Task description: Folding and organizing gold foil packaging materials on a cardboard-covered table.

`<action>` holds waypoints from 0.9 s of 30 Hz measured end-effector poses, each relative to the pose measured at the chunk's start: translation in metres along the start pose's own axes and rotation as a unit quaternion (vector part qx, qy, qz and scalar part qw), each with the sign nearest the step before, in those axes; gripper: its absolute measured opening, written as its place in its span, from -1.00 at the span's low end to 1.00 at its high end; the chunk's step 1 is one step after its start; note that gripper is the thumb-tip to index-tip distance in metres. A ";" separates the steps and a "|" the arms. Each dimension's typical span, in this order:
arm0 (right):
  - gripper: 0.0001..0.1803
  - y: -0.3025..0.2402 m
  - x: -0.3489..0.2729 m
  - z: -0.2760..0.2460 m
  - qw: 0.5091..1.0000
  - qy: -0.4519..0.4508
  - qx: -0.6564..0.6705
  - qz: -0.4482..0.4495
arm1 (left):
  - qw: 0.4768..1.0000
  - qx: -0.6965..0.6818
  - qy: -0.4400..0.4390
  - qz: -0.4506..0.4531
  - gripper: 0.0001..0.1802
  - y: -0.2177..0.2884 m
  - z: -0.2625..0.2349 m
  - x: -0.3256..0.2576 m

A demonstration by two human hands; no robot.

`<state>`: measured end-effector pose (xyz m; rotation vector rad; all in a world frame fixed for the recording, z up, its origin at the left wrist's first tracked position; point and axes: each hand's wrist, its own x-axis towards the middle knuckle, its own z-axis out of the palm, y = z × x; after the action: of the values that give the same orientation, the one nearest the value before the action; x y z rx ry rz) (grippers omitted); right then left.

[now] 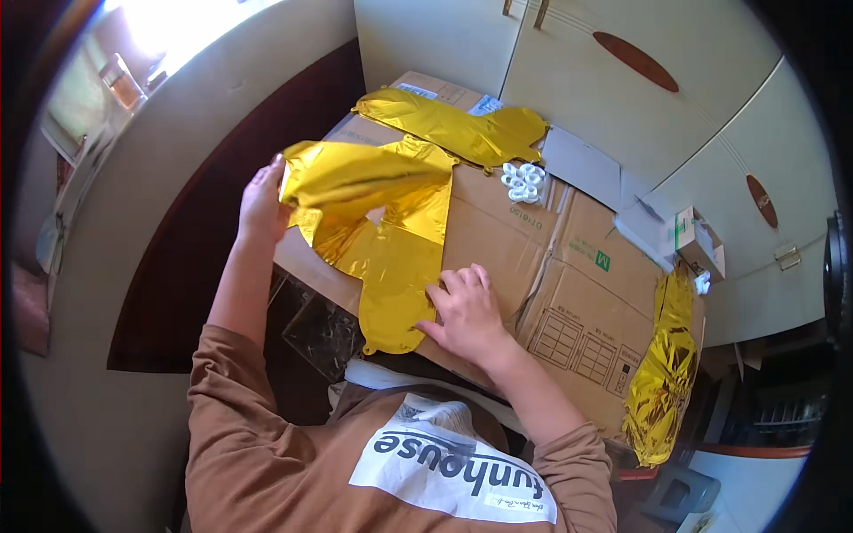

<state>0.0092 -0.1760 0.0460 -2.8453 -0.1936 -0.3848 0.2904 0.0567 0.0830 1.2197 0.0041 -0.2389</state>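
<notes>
A flat gold foil balloon [404, 275] lies on the flattened cardboard, its upper left part lifted and curled over. My left hand [264, 200] is closed on that raised edge; its fingertips are partly hidden by the foil. At the balloon's lower right edge, my right hand [466, 313] rests with its fingers apart, thumb and fingertips touching the foil and the cardboard. Behind it lies a second gold foil balloon [462, 129], also flat, near the far edge.
Flattened cardboard [498, 240] covers the table. A cluster of small white rings [524, 182] sits right of the balloons. At the right edge lies crumpled gold foil [662, 382], with a small open box [697, 242] beyond it. Pale cabinets [675, 133] border the far side.
</notes>
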 end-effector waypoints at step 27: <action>-0.19 0.017 0.146 0.025 0.982 -0.174 -0.011 0.078 | 0.941 0.110 0.273 0.166 -0.70 0.337 -0.297 0.167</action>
<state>0.1574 -0.1711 0.0595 -2.9023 -0.0317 0.1457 0.5524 0.4116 0.2705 1.4542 0.2571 0.4097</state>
